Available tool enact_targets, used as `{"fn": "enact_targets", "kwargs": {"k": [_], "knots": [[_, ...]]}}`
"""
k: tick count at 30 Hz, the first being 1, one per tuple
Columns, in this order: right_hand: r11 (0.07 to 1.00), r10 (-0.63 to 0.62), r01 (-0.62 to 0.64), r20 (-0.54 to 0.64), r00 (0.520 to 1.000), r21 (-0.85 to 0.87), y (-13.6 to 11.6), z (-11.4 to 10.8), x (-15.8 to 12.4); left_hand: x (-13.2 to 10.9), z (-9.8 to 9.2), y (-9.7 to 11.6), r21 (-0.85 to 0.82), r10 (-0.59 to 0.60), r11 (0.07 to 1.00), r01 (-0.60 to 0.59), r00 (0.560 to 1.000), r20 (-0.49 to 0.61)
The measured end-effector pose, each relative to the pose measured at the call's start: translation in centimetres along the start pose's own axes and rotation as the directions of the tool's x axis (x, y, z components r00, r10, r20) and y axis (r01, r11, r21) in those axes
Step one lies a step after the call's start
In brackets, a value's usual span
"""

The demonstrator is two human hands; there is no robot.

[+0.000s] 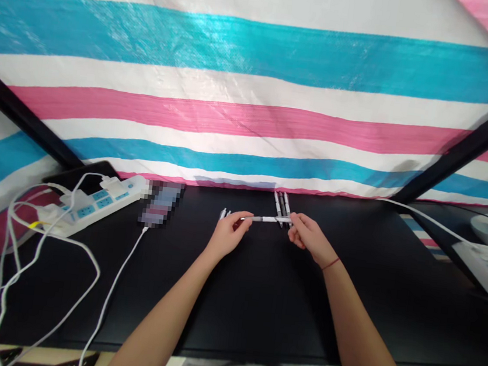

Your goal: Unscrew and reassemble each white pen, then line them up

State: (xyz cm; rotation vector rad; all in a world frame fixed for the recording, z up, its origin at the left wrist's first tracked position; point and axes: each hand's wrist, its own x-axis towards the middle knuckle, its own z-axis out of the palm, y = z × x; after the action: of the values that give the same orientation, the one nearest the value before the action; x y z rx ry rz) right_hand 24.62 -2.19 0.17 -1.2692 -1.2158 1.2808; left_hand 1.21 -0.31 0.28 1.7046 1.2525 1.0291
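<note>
Fingers of the left hand [228, 233] and right hand [308, 237] pinch a pen [266, 219] by its ends near the counter's [256, 308] far edge, seemingly uncapping it; that calls for a straight pull.

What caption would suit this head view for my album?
One white pen held between the left hand and right hand over a black table, spare pens behind.

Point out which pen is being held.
The pen held level between left hand and right hand. The others lie on the table: a cluster behind the right hand, a pair by the left.
</note>
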Motion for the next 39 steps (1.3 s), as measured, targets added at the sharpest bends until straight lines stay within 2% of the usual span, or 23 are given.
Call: {"fn": "enact_targets", "kwargs": {"k": [2,5,7,11,17,31,39], "knots": [[1.0,-0.024,0.024,0.025,0.999,0.006,0.0,-0.1,0.0,0.0,0.0,-0.1,0.005,0.0,1.0,0.0,1.0,0.001],[0.99,-0.084,0.077,0.057,0.995,0.115,-0.1,-0.2,-0.1,0.1,-0.1,-0.2,0.003,-0.007,1.0,0.007,1.0,0.005],[0.986,-0.082,0.072,0.066,0.994,0.15,-0.1,-0.2,-0.1,0.1,-0.1,-0.3,-0.001,-0.012,1.0,0.012,1.0,0.005],[0.99,-0.084,0.081,0.016,0.996,0.119,0.1,-0.2,0.1,0.1,0.0,-0.3,-0.004,-0.008,1.0,0.008,1.0,0.009],[0.981,-0.165,0.165,-0.009,0.986,0.105,0.3,-0.7,0.2,0.2,-0.1,-0.6,-0.021,-0.022,1.0,0.022,1.0,0.008],[0.935,-0.079,0.169,-0.282,0.956,0.311,-0.2,-2.5,0.5,0.7,-1.1,-1.0,-0.127,-0.052,0.991,0.048,0.998,-0.031],[0.954,-0.096,0.18,-0.323,0.942,0.242,0.1,-3.4,0.7,1.1,-2.0,-1.2,-0.098,-0.049,0.994,0.042,0.996,-0.068]]}}
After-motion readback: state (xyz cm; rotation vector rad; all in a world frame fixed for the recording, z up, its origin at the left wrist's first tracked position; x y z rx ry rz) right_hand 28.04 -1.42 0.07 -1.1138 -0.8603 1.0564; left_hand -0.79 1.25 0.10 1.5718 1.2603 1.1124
